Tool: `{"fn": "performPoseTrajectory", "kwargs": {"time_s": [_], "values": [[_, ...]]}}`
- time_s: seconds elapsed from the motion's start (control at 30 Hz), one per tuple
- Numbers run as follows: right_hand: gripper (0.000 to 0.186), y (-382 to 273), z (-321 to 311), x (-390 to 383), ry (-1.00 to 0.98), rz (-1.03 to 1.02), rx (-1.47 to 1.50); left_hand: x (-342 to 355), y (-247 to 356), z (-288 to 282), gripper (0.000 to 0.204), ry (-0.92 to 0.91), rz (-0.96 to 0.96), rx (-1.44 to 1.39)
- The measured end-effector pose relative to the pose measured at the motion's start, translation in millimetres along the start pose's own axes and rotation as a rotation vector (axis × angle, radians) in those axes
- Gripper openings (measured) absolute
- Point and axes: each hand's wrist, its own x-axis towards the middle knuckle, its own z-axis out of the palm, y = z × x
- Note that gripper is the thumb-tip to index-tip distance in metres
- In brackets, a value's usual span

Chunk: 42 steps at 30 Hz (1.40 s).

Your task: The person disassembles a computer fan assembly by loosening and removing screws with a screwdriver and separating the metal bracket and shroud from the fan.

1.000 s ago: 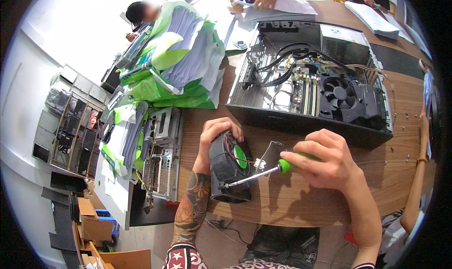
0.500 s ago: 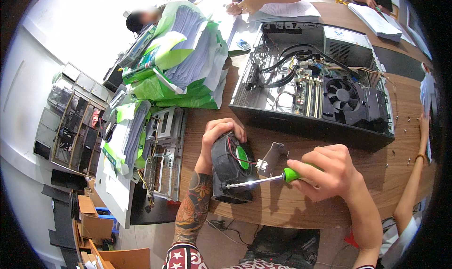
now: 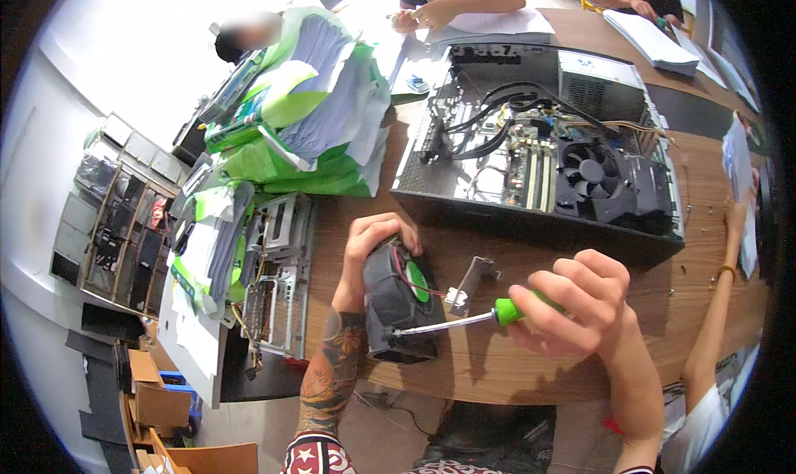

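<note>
My left hand [image 3: 373,250] grips a black blower fan [image 3: 390,316] with a round green label, standing at the table's near edge. My right hand [image 3: 572,304] is closed round the green handle of a screwdriver [image 3: 456,320]; its tip rests on the lower part of the fan's housing. Thin red and black wires run from the fan to a white connector [image 3: 455,298], beside a small bent metal bracket [image 3: 478,275] between my hands. Behind them lies an opened black computer case [image 3: 522,213] with motherboard, cables, power supply and cooling fan exposed.
Paper bundles in green wrappers [image 3: 307,117] and metal chassis parts [image 3: 282,291] crowd the left. Loose screws [image 3: 672,292] lie right on the wooden table [image 3: 497,370]. Co-workers' hands [image 3: 423,18] handle papers across it; another person's arm [image 3: 713,316] reaches along the right edge.
Over the last second my right hand has moved slightly lower and its fingers have shifted on the handle. The screwdriver's tip stays on the fan. The view has shifted a little.
</note>
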Motion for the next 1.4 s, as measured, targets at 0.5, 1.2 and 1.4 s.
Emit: {"fn": "performPoseTrajectory", "kwargs": {"time_s": [0.5, 1.2, 1.4], "values": [[0.030, 3.7, 21.0, -14.7, 0.033, 0.119, 0.235, -2.7, -0.9, 7.8, 0.041, 0.085, 0.046, 0.089], [0.031, 12.3, 33.4, -15.2, 0.304, -0.125, 0.015, 7.6, -19.2, 2.6, 0.032, 0.104, -0.008, -0.072], [0.039, 7.3, 43.0, -29.3, 0.126, 0.003, 0.207, 7.7, -21.6, 3.0, 0.033, 0.118, -0.013, -0.082]]}}
